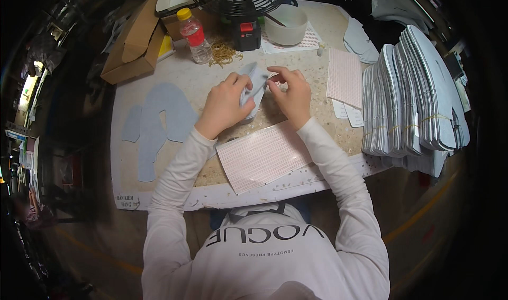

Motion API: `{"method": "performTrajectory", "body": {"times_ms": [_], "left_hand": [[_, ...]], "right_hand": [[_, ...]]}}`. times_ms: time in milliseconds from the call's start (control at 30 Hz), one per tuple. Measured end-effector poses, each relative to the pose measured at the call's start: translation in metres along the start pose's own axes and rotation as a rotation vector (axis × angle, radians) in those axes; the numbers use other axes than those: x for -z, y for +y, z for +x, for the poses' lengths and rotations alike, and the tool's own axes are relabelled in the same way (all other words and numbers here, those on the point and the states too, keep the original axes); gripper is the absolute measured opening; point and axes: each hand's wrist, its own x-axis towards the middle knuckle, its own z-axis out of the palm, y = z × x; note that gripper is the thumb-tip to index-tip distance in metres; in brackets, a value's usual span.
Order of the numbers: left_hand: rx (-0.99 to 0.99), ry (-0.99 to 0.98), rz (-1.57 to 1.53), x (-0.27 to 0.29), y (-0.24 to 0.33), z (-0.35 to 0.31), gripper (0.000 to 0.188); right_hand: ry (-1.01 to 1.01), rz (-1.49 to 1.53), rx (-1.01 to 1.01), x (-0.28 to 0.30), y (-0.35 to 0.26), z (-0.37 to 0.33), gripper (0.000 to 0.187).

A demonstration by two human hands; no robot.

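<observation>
My left hand (225, 101) is clenched around a pale blue-grey cut fabric piece (255, 85), lifted just off the counter (201, 77) and curled over so its edge faces the other hand; held like that, probably to give a firm surface to press against. My right hand (291, 93) sits just beside it, thumb and forefinger pinched together on something tiny, likely a small sticker, too small to tell for sure. A pink gridded sheet (262, 157) lies flat on the counter right under my wrists, close to the body, presumably so the right hand only has a short reach to it. A second gridded sheet (344, 77) lies just beyond the right hand. Further right of that hand, bundles of stacked cut pieces (413, 99) stand on edge, banded, packed tight against each other. Left of the left hand, a few flat blue-grey cut pieces (159, 120) lie spread out on the counter, well apart from the stack. Ahead of both hands: a pile of rubber bands (223, 54), a plastic bottle with yellow cap (193, 35), a black fan (241, 3), a white bowl (286, 24) and a cardboard box (132, 46) off past the left hand.
</observation>
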Motion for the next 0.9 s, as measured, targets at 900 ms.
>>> {"method": "performTrajectory", "body": {"times_ms": [900], "left_hand": [[0.049,0.014,0.139,-0.006,0.015,-0.002,0.034]], "right_hand": [[-0.181,0.406,-0.193,-0.005,0.006,-0.002,0.052]]}}
